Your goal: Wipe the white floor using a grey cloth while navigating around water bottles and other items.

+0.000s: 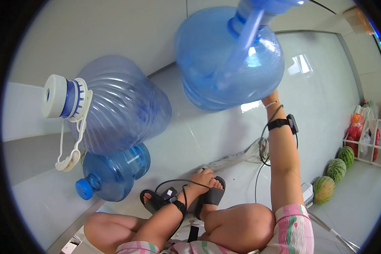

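A large blue plastic water jug (222, 63) stands before me with a blue dispenser pump (263, 9) at its neck. My right hand (271, 95) is at the jug's lower right side; the jug hides most of it, so its grip cannot be seen. Down by my slippers (214, 192), my left hand (205, 177) is bent over beside one end of a grey cloth (238, 158); whether its fingers hold the cloth is unclear. To the left are a ribbed clear bluish bottle (123, 104) with a white cap and carry handle (74, 155), and a smaller blue jug (109, 177) with a blue cap.
Several watermelons (324, 190) lie on the pale floor at right, near a white rack (368, 146) holding bagged goods. Cabinet panels (114, 28) rise behind the jugs. Black cables (257, 184) hang from the bands on both my arms. Metal rods (333, 233) lie at lower right.
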The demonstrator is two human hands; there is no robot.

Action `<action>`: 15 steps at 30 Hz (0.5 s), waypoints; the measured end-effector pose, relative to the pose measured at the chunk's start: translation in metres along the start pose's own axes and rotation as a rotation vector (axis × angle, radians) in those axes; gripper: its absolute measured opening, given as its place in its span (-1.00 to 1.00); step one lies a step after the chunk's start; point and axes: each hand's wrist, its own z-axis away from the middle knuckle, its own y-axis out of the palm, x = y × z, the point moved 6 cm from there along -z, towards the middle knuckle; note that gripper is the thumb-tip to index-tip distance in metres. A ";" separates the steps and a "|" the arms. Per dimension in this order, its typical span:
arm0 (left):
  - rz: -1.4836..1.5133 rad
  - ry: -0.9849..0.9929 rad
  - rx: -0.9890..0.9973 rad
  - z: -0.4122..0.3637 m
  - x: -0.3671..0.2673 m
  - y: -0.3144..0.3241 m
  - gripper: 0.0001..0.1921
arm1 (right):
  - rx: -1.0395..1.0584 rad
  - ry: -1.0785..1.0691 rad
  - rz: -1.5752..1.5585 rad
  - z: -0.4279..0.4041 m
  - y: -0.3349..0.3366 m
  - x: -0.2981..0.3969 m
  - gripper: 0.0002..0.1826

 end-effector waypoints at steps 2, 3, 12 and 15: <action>0.011 0.022 0.001 -0.002 -0.003 0.002 -0.81 | 0.002 0.163 -0.405 -0.004 0.016 -0.008 -0.61; 0.007 0.031 0.009 -0.004 -0.004 0.003 -0.81 | 0.010 0.322 -0.811 -0.005 0.026 -0.013 -0.60; 0.031 0.049 0.024 0.002 0.001 0.002 -0.79 | -0.149 0.373 -0.434 0.004 0.056 0.026 -0.53; 0.020 0.088 0.050 -0.004 -0.010 0.001 -0.77 | -0.581 0.307 -0.415 0.054 0.005 -0.033 -0.55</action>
